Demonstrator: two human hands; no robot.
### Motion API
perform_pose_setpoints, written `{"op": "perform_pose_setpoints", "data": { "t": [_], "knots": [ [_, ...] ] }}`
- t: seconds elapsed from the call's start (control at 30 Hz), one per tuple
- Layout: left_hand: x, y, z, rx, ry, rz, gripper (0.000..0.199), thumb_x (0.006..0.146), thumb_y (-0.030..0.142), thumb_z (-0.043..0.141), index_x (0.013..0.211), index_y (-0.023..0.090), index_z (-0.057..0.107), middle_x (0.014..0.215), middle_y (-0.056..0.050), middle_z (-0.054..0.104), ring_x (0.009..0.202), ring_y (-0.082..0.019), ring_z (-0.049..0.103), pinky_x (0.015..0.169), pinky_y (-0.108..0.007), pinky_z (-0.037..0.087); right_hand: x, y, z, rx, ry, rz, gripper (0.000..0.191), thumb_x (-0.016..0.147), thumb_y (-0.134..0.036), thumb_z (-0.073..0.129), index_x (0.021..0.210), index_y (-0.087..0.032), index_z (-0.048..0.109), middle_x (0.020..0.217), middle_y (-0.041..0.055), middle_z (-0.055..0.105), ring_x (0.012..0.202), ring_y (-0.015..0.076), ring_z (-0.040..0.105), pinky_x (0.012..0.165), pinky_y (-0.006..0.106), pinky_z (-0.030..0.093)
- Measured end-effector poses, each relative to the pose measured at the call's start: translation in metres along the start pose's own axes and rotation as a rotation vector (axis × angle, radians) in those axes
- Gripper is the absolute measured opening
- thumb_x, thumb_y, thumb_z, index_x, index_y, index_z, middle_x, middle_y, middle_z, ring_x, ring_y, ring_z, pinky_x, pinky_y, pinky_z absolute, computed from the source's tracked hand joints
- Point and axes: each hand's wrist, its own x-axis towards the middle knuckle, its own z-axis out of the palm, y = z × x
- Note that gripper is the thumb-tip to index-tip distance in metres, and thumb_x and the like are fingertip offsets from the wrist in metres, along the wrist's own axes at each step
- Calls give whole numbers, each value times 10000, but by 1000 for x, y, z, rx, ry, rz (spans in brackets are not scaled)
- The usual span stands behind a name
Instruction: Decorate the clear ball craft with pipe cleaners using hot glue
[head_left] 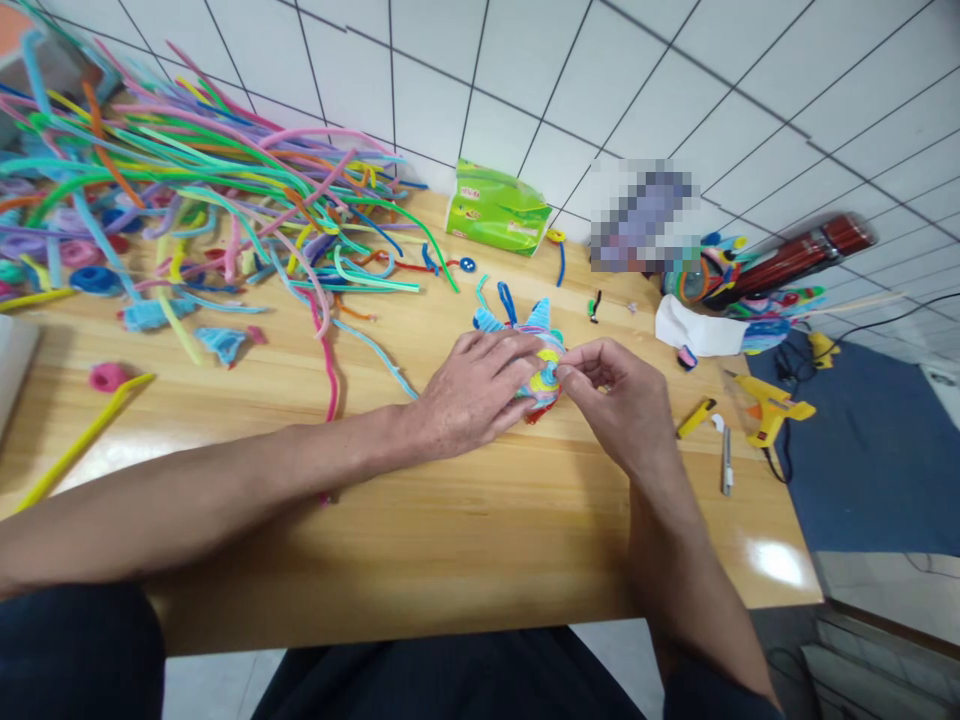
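Pipe-cleaner craft lies between left hand, gripping its side, and right hand, pinching its blue coil.

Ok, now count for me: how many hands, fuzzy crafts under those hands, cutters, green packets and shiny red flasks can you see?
Hands: 2, left hand and right hand
Fuzzy craft: 1
Cutters: 2, yellow cutter and grey cutter
Green packet: 1
Shiny red flask: 1
Total: 7
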Motion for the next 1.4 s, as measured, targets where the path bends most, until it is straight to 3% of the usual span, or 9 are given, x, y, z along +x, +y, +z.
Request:
{"op": "perform_pose_setpoints", "data": {
  "t": [0.33,0.53,0.7,0.87,0.97,1.07,1.2,1.4],
  "knots": [
    [0,0,0,-7,9,9,345,1110,348,585,1395,167,657,1564,-185,659,1488,-352,579,1179,-527,474,2,0,3,54,-15,0,48,864,-283,704,845,-239,702,657,-35,692,565,127,595,559,261,497],
    [0,0,0,21,14,27,336,1115,350,587,1381,158,662,1554,-183,663,1488,-339,588,1182,-501,472,1,4,-1,123,67,30,73,890,-297,705,879,-230,731,760,-16,745,632,128,639,594,262,505],
    [0,-2,1,10,44,43,335,1108,335,593,1382,152,658,1557,-187,665,1484,-345,590,1168,-515,489,3,6,2,147,0,9,60,854,-286,728,873,-230,731,674,-43,692,574,121,598,562,261,468],
    [0,-1,0,9,29,32,329,1102,336,607,1368,153,673,1551,-193,669,1484,-355,597,1166,-526,490,3,5,-4,198,102,57,79,881,-309,724,903,-237,747,767,-23,739,645,134,633,611,278,488],
    [0,-2,0,1,30,28,326,1096,327,616,1376,167,668,1553,-182,669,1483,-350,600,1168,-522,486,2,5,-6,187,78,53,94,874,-322,741,917,-239,750,781,-20,739,662,142,631,623,287,488],
    [0,-4,1,-11,62,40,339,1101,330,600,1390,159,649,1565,-189,661,1479,-342,603,1158,-511,487,3,9,-9,159,40,48,138,893,-373,746,931,-241,754,808,-13,746,695,155,638,669,310,508],
    [-1,-8,3,-53,101,30,334,1127,321,528,1413,177,624,1558,-177,668,1458,-316,613,1161,-497,473,7,24,-16,113,89,104,292,980,-527,675,951,-247,752,856,6,757,761,184,653,743,350,527],
    [-5,-7,6,-19,135,26,291,1109,308,531,1338,207,679,1540,-161,668,1366,-334,610,1100,-516,470,6,47,-6,55,-113,215,533,949,-770,640,1065,-260,740,1110,81,821,1050,283,733,949,451,578]
  ]
}}
